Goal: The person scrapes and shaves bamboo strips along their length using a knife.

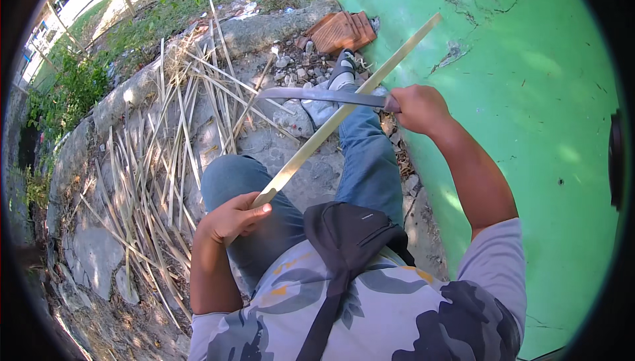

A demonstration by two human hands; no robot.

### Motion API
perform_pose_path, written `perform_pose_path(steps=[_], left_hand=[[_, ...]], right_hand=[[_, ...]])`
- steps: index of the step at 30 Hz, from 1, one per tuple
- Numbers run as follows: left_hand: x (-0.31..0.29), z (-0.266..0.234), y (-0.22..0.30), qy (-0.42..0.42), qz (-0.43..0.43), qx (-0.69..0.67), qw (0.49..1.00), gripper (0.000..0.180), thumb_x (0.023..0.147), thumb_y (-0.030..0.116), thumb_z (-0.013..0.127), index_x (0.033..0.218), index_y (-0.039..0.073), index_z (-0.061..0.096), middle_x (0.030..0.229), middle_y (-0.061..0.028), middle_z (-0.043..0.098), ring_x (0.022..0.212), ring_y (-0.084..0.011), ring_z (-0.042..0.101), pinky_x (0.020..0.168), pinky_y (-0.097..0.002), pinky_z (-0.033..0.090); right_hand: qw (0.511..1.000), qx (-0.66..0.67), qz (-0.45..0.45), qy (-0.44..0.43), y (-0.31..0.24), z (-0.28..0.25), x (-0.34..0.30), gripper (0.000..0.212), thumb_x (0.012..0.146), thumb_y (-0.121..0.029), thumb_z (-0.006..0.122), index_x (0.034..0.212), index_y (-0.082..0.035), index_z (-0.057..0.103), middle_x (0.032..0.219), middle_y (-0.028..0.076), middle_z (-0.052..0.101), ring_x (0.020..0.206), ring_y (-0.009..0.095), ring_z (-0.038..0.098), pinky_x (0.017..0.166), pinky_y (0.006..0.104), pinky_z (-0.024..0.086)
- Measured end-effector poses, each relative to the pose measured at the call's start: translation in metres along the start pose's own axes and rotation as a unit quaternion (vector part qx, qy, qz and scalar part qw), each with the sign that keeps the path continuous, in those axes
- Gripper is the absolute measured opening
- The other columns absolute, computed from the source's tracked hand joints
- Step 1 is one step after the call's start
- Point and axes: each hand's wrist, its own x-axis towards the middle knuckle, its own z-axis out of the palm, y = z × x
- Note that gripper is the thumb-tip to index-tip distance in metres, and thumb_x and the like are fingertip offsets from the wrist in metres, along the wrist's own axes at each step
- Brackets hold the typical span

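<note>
My left hand [231,219] is closed around the lower end of a long, pale bamboo strip [317,137]. The strip slants up and away to the right, its far end over the green surface. In my right hand [421,108] is the handle of a machete [331,96], gripped in a fist. The long grey blade points left and crosses the strip around its middle; whether the two touch I cannot tell. Below them are my legs in blue jeans [374,156], with a sandalled foot [345,73] stretched forward.
Many thin split strips [175,156] lie heaped on the cracked concrete to my left. A green wall [529,129] rises along my right side. Orange-brown tiles [340,32] and loose rubble [297,63] lie ahead. A black bag [350,232] hangs at my front.
</note>
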Motion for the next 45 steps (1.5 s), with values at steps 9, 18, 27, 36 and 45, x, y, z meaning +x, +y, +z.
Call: perform_pose_path(steps=[9, 18, 27, 36, 45], left_hand=[[-0.001, -0.010, -0.007, -0.013, 0.002, -0.014, 1.000, 0.037, 0.096, 0.040, 0.072, 0.109, 0.009, 0.056, 0.072, 0.0084, 0.039, 0.058, -0.0045, 0.033, 0.050, -0.0220, 0.026], [-0.001, 0.001, 0.000, 0.019, -0.009, 0.004, 1.000, 0.032, 0.096, 0.038, 0.071, 0.104, 0.008, 0.059, 0.069, 0.0071, 0.038, 0.054, -0.0042, 0.029, 0.047, -0.0228, 0.020], [-0.001, -0.009, -0.008, -0.008, -0.012, -0.021, 1.000, 0.037, 0.094, 0.037, 0.074, 0.114, 0.011, 0.057, 0.072, 0.0081, 0.038, 0.057, -0.0053, 0.031, 0.050, -0.0229, 0.023], [-0.001, -0.005, -0.007, 0.021, 0.005, -0.016, 1.000, 0.040, 0.095, 0.044, 0.070, 0.104, 0.006, 0.060, 0.066, 0.0080, 0.035, 0.052, -0.0043, 0.027, 0.047, -0.0231, 0.019], [-0.006, -0.014, -0.020, 0.024, 0.038, -0.045, 0.998, 0.052, 0.103, 0.057, 0.049, 0.108, 0.006, 0.060, 0.069, 0.0056, 0.037, 0.053, -0.0056, 0.029, 0.050, -0.0226, 0.026]], right_hand=[[0.995, 0.079, 0.048, 0.039, 0.057, 0.006, 0.003, 0.012, 0.084, -0.021, 0.066, 0.092, -0.014, 0.072, 0.090, 0.012, 0.074, 0.082, 0.037, 0.070, 0.073, 0.0486, 0.055], [0.999, 0.022, 0.046, 0.007, 0.048, 0.002, -0.027, 0.015, 0.079, -0.020, 0.070, 0.093, -0.014, 0.070, 0.089, 0.013, 0.073, 0.083, 0.035, 0.070, 0.073, 0.0487, 0.055], [0.999, 0.008, 0.012, 0.037, 0.075, 0.005, -0.006, 0.015, 0.081, -0.015, 0.066, 0.095, -0.014, 0.069, 0.086, 0.012, 0.072, 0.083, 0.034, 0.070, 0.074, 0.0486, 0.055], [0.931, 0.219, 0.279, 0.090, 0.149, 0.045, -0.056, 0.030, 0.084, -0.027, 0.071, 0.100, -0.002, 0.068, 0.088, 0.017, 0.070, 0.081, 0.033, 0.066, 0.076, 0.0431, 0.051], [0.767, 0.562, 0.292, 0.104, 0.078, 0.114, -0.186, 0.024, 0.083, -0.020, 0.079, 0.082, -0.005, 0.061, 0.070, -0.002, 0.054, 0.065, 0.010, 0.049, 0.061, 0.0301, 0.042]])
